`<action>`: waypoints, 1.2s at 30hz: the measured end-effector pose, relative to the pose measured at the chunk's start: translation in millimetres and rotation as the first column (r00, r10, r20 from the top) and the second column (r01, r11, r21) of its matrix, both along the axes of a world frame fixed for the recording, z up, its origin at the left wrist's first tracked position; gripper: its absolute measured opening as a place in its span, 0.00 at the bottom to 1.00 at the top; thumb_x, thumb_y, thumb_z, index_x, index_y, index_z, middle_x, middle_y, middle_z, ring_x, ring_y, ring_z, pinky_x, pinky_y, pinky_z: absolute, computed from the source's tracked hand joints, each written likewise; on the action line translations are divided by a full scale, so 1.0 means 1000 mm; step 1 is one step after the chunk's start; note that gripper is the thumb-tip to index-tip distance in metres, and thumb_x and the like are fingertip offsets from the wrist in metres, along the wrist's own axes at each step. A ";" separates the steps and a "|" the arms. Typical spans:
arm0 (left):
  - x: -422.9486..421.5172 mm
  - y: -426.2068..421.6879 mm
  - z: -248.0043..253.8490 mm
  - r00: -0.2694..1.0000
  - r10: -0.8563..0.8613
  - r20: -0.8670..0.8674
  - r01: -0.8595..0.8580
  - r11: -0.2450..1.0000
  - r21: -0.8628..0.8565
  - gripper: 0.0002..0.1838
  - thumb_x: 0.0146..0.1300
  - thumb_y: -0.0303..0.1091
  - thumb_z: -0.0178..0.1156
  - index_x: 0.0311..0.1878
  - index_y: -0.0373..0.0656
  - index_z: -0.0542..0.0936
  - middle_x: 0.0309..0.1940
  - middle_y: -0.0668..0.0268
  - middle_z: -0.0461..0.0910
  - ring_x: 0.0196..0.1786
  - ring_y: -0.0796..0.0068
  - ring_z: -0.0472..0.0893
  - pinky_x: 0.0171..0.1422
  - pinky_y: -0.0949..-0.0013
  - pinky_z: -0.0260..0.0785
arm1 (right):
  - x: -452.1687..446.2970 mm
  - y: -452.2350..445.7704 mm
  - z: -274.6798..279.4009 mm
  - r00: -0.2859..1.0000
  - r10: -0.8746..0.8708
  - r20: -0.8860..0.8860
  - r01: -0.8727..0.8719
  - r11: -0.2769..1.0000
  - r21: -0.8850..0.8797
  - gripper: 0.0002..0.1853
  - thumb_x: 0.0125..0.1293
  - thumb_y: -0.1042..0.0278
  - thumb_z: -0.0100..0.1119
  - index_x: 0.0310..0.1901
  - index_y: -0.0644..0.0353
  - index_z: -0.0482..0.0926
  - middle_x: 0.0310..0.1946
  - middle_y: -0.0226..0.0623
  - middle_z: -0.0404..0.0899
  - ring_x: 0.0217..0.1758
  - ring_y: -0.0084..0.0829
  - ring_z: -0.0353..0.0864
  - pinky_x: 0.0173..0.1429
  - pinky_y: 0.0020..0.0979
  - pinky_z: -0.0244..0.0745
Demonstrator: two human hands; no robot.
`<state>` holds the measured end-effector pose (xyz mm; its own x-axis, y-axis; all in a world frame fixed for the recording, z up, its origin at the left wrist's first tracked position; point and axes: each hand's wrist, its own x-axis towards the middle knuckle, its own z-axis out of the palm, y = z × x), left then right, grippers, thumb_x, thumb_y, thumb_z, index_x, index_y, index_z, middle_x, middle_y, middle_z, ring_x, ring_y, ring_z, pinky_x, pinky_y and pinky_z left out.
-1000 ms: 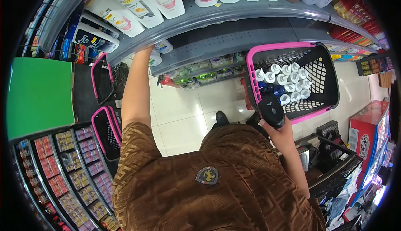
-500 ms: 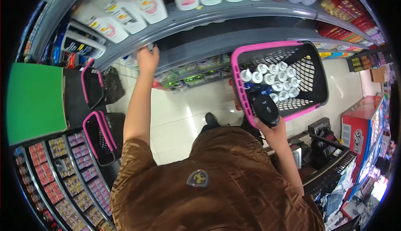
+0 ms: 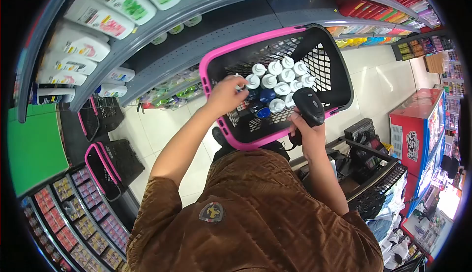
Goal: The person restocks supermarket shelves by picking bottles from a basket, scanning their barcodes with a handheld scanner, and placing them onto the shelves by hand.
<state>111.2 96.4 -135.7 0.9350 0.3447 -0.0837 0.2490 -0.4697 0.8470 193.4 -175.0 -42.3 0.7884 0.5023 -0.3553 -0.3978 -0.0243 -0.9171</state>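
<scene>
Inside a black basket with a pink rim [image 3: 212,58] stand several bottles with white pump tops [image 3: 269,81], packed close together. A few dark blue caps [image 3: 267,95] show beside them. My left hand [image 3: 225,96] reaches over the basket's near-left rim, its fingers curled around the leftmost pump bottle [image 3: 239,77], whose body is mostly hidden. In my right hand [image 3: 308,130] is a black handheld barcode scanner [image 3: 309,106], held by its handle over the basket's right side, its head beside the white pumps.
Grey shelving [image 3: 191,41] curves across the front, with large white bottles [image 3: 125,1] on its upper shelf. More pink-rimmed baskets [image 3: 105,169] stand at the left, near a green panel [image 3: 37,149]. A red cooler [image 3: 418,144] and a dark counter [image 3: 373,188] are at the right.
My left hand has moved from the shelf edge into the basket, onto a pump bottle. The view has shifted, so the basket appears further left. The scanner stays in my right hand.
</scene>
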 end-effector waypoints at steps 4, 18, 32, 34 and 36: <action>0.046 -0.036 -0.091 0.889 -0.123 -0.440 0.231 0.952 0.199 0.20 0.61 0.39 0.70 0.54 0.41 0.84 0.50 0.53 0.86 0.55 0.53 0.85 0.57 0.55 0.78 | 0.032 -0.025 -0.002 0.999 0.041 -0.027 -0.042 0.999 -0.008 0.12 0.67 0.77 0.66 0.51 0.66 0.79 0.33 0.38 0.83 0.27 0.25 0.80 0.31 0.27 0.73; 0.062 -0.022 -0.189 0.546 0.158 -0.823 0.308 0.876 0.372 0.16 0.74 0.29 0.51 0.60 0.43 0.80 0.56 0.51 0.85 0.59 0.53 0.85 0.61 0.52 0.80 | 0.099 -0.098 -0.004 0.996 0.094 -0.009 -0.094 0.974 -0.208 0.07 0.68 0.72 0.68 0.44 0.65 0.83 0.28 0.29 0.82 0.28 0.19 0.80 0.32 0.24 0.73; 0.012 -0.006 0.176 0.916 0.018 -0.402 0.023 0.995 0.097 0.17 0.60 0.43 0.67 0.42 0.38 0.87 0.26 0.62 0.84 0.31 0.70 0.81 0.38 0.66 0.72 | 0.100 -0.031 -0.004 0.877 0.473 0.087 -0.474 0.881 -0.006 0.20 0.57 0.70 0.80 0.50 0.62 0.82 0.37 0.25 0.82 0.38 0.16 0.77 0.41 0.23 0.73; 0.003 -0.004 0.198 0.958 0.021 -0.286 -0.035 0.998 -0.044 0.15 0.63 0.42 0.66 0.40 0.38 0.87 0.24 0.66 0.82 0.28 0.76 0.79 0.35 0.70 0.71 | 0.089 -0.022 0.006 0.863 0.493 0.108 -0.502 0.859 0.095 0.24 0.56 0.71 0.80 0.54 0.62 0.80 0.41 0.27 0.82 0.41 0.16 0.77 0.42 0.23 0.73; -0.002 -0.007 0.209 0.978 0.187 -0.090 -0.207 0.909 -0.362 0.14 0.68 0.40 0.63 0.37 0.37 0.85 0.19 0.75 0.74 0.24 0.87 0.70 0.32 0.76 0.67 | 0.088 -0.019 0.026 0.804 0.583 0.116 -0.594 0.794 0.129 0.34 0.53 0.73 0.83 0.62 0.63 0.76 0.51 0.30 0.80 0.50 0.18 0.77 0.49 0.26 0.76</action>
